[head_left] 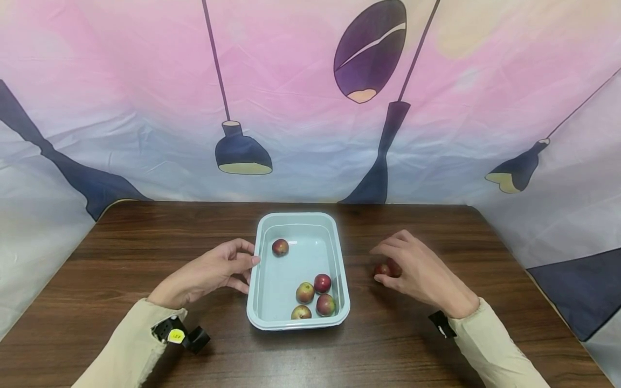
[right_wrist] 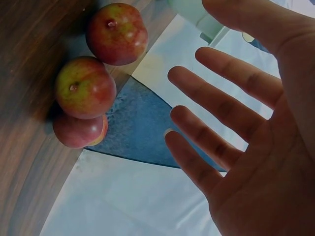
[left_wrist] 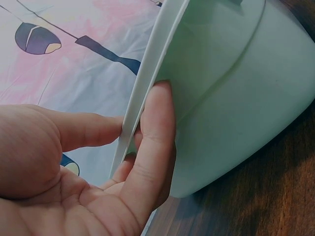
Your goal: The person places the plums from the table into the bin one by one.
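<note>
A pale blue-green plastic tray (head_left: 345,291) lies on the table with several red and yellow-green plums (head_left: 305,292) inside. At its left side, my left hand (head_left: 213,272) pinches the rim (left_wrist: 142,93), thumb on the upper side and fingers beneath the lip. To the right of the tray, my right hand (head_left: 418,267) hovers beside a small group of plums (head_left: 381,270) on the tabletop, partly covering them in the head view. The right wrist view shows its fingers spread, apart from the nearest plum (right_wrist: 117,34); one plum there is partly hidden behind another.
The dark wood-grain table (head_left: 160,231) carries the tray and the loose plums. Behind it and along both sides hangs a printed cloth (head_left: 296,108) with lamp drawings. Each sleeve has a black wrist device (head_left: 177,331).
</note>
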The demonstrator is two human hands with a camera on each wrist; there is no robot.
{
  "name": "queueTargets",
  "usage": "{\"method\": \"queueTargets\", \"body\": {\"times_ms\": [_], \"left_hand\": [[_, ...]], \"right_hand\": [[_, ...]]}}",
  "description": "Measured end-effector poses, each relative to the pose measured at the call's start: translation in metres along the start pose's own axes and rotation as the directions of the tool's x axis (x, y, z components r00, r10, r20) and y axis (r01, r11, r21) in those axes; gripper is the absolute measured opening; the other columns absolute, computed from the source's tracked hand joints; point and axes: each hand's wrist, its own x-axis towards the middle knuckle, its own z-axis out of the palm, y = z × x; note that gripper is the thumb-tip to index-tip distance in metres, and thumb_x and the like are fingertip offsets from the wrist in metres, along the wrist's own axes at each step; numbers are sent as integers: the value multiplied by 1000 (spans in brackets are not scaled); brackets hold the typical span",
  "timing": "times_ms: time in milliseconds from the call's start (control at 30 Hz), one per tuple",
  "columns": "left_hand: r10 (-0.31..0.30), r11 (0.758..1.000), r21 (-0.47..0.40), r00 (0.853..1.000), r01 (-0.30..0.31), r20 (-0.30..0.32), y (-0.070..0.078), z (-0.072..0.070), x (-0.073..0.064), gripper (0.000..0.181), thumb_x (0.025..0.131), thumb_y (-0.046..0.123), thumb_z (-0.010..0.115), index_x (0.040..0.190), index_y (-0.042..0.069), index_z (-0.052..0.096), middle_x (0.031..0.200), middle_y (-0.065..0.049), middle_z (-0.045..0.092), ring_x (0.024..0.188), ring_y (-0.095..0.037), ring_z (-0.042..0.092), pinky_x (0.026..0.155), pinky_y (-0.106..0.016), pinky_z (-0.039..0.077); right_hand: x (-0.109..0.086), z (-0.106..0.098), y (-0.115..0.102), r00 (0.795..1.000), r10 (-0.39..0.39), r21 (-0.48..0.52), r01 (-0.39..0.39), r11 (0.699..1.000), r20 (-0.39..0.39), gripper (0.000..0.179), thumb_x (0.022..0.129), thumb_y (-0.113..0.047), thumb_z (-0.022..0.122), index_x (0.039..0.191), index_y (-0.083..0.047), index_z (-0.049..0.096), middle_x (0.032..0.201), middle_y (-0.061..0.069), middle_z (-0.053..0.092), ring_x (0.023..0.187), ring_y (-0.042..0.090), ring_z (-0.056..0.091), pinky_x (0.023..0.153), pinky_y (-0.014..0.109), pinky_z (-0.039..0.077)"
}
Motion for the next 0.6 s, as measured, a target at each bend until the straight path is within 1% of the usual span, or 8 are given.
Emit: {"method": "queueTargets", "body": {"times_ms": [367,600], "left_hand": [[-4,1000,3,1000,4,5,0,-1,0,53,105,19,57,138,-14,33,105,-18,68,88,-21,68,80,-36,65],[-3,1000,2,1000,3,7,0,-1,0,53,105,20,57,138,-14,33,104,-16,68,87,-20,68,79,-36,65]], "right_hand": [[0,1,4,1000,-4,9,4,1000,10,34,83,-27,84,113,-17,74,111,-4,74,115,19,57,98,40,55],[0,2,7,1000,-6,17,5,1000,27,32,82,-25,85,112,-18,74,111,-4,74,116,20,57,100,41,54]]}}
